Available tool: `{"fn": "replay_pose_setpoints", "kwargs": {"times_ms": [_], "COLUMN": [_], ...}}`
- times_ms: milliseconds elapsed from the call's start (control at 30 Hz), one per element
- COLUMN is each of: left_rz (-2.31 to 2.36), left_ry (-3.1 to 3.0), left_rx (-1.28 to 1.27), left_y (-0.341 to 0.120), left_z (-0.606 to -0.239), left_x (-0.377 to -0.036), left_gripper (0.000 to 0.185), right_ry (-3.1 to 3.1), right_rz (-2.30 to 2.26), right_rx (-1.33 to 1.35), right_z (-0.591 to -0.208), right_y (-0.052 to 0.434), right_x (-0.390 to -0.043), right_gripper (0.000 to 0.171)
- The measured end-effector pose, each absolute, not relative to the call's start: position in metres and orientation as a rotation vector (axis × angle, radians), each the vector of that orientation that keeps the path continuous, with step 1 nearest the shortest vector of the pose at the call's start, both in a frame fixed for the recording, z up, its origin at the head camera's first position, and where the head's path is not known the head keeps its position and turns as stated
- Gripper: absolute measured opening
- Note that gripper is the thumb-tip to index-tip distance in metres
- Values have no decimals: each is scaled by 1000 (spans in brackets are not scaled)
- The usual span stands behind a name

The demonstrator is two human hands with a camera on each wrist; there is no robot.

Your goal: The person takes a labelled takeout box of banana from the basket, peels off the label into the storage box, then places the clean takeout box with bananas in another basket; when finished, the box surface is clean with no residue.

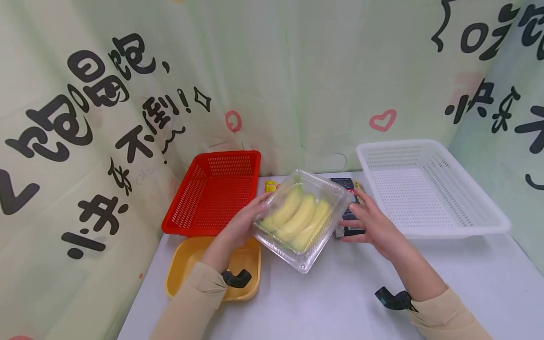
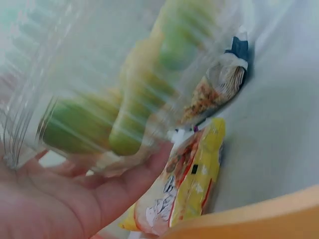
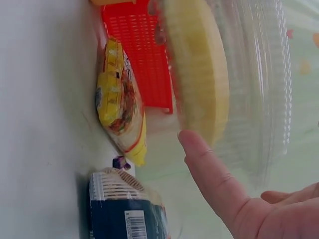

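Observation:
A clear plastic clamshell box [image 1: 301, 217] with several yellow-green bananas inside is tilted above the white table [image 1: 340, 302]. My left hand [image 1: 244, 222] holds its left side, with the palm [image 2: 75, 199] under the box [image 2: 124, 99]. My right hand [image 1: 374, 226] is spread at the box's right corner, fingers straight. In the right wrist view its thumb [image 3: 199, 159] reaches up to the box [image 3: 239, 74]. Under and behind the box lie a yellow snack packet [image 1: 271, 186] [image 2: 184, 189] [image 3: 119, 104] and a dark packet [image 1: 345, 185] [image 3: 124, 214].
A red mesh basket [image 1: 212, 193] stands at the back left, with a yellow tray [image 1: 191, 259] in front of it under my left forearm. A white mesh basket [image 1: 467, 226] fills the back right. Printed cloth walls close in the left, back and right sides.

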State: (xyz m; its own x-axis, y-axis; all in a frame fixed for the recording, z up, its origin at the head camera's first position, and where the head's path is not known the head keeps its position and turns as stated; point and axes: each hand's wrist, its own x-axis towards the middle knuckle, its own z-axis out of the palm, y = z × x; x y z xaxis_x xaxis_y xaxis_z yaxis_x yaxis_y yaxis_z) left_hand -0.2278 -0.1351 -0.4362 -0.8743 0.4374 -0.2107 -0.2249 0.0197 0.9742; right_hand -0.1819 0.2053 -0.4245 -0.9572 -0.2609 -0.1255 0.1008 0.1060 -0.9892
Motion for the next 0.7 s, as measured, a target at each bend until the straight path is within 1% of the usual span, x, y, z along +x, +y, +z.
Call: {"fn": "replay_pose_setpoints", "kwargs": {"times_ms": [167, 467, 700], "left_rz": [2007, 2179, 2245], "left_ry": [1851, 1861, 1863], "left_rx": [143, 18, 69], "left_y": [-131, -120, -112], "left_z": [-440, -440, -442], "left_x": [-222, -209, -202], "left_gripper": [52, 52, 55], "right_ry": [2116, 2173, 2270], "right_rz": [-1950, -1875, -1780], "right_rx": [-211, -187, -180], "right_z": [-425, -423, -422], "right_y": [197, 179, 164], "right_x": [-179, -178, -179], "right_gripper": [78, 80, 79]}}
